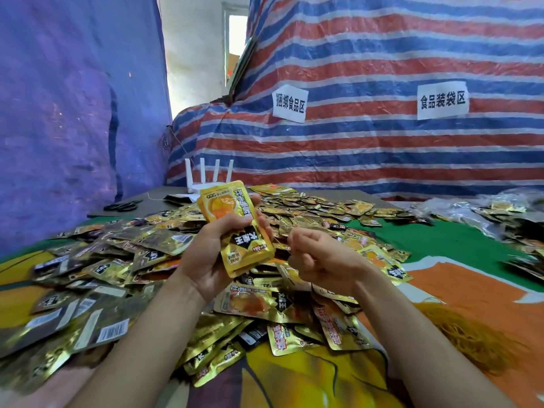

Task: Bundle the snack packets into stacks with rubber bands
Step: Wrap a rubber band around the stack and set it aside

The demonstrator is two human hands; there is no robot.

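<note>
Striped tarp [382, 142] behind, colourful cloth [459, 240] over the table, loose gold snack packets [117, 260] heaped across it. Left hand [212, 254] grips a small stack [235, 231] upright above the heap, centre. Right hand [321, 260] just beside it, fingers curled; can't tell if it pinches anything. Clear bags [477, 207] far right, contents blurred.

Two paper signs, far: left sign [290, 105], right sign [442, 100]. One router [202, 170], four antennas, far left. One pair of scissors [122, 206], far left. One held stack [235, 228], packet count unclear. Loose snack packets [117, 260]: beyond counting.
</note>
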